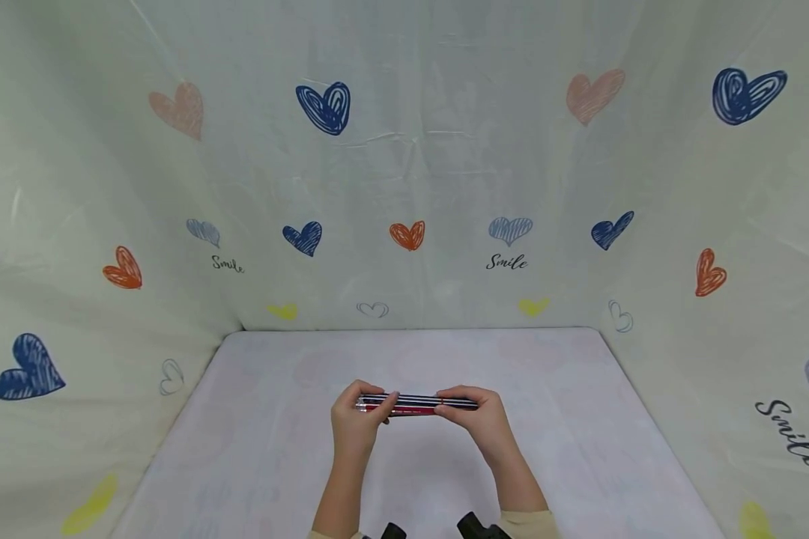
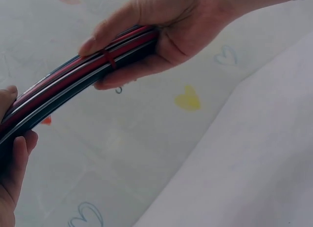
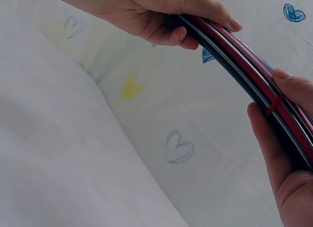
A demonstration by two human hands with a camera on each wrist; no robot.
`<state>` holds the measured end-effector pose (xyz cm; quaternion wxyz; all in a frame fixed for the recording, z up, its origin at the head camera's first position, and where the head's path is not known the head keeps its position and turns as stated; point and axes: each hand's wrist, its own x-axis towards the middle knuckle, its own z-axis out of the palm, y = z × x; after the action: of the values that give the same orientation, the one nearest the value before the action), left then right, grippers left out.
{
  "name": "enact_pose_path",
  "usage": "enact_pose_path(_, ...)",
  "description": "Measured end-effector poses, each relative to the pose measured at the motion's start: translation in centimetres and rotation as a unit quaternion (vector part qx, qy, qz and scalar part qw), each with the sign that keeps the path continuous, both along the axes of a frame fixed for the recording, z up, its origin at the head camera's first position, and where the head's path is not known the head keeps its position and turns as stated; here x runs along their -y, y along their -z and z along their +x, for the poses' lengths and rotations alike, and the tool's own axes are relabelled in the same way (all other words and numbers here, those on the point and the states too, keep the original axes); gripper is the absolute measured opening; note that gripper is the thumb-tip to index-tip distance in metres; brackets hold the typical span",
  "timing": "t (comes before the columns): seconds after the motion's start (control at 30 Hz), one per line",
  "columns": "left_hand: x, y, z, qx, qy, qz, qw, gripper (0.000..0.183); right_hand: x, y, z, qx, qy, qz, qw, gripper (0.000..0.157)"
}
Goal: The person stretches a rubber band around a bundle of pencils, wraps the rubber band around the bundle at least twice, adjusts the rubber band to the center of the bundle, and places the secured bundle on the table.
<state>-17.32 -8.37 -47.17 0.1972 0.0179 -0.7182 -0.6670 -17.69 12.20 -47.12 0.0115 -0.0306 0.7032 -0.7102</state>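
We see a bundle of pencils point(image 1: 414, 405) held sideways in the middle of the scene, with the white table point(image 1: 297, 359) under it. The left hand point(image 1: 357, 415) grips the left end, and the right hand point(image 1: 487, 418) grips the right end. Neither hand is spread wide: the gap between thumb and fingers is just as big as the bundle, and the bundle fills it. On both hands we see the thumb on the near side and a finger on the far side, so the pencils get a squeeze from both sides. We think one hand is at each end so the bundle stays level and no pencil slips out. A thin red band point(image 3: 275, 104) goes around the pencils close to the right hand's fingertips, and we guess it is there to hug them together. The pencils lie side by side, some dark and some red, with pale stripes. Shiny ends peek out by the left hand. We can't count them all, because the hands hide parts of them. On the far side, a pale cloth point(image 1: 445, 172) with hearts on it hangs behind the table.
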Motion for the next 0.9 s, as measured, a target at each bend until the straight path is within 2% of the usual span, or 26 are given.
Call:
enact_pose_path(0.1,0.2,-0.1,0.0,0.0,0.002,-0.005,1.0,0.023,-0.2,-0.2,0.0,-0.001,-0.017,0.001,1.0,0.032)
enact_pose_path(0.3,0.7,-0.2,0.3,-0.011,-0.001,-0.023,0.9997,0.024,-1.4,-0.7,-0.7,-0.038,-0.098,0.017,0.994,0.028)
enact_pose_path(0.47,0.8,-0.4,0.5,-0.004,-0.023,-0.029,0.9993,0.021,-2.4,-1.4,-1.8,-0.054,-0.178,0.07,0.98,0.019)
enact_pose_path(0.57,0.6,-1.3,1.0,-0.013,-0.035,-0.021,0.9991,0.02,-2.5,-1.9,-2.3,-0.065,-0.212,0.096,0.97,0.018)
enact_pose_path(0.63,0.3,-2.2,1.5,-0.033,-0.037,-0.016,0.9986,0.02,-2.5,-2.2,-2.6,-0.07,-0.216,0.099,0.969,0.017)
enact_pose_path(0.77,-0.2,-3.3,2.1,-0.085,-0.031,-0.019,0.9957,0.017,-2.6,-2.6,-2.8,-0.056,-0.202,0.09,0.974,0.018)
enact_pose_path(0.9,-0.5,-3.5,2.0,-0.101,-0.034,-0.032,0.9939,0.016,-2.5,-2.6,-2.9,-0.038,-0.194,0.079,0.977,0.019)
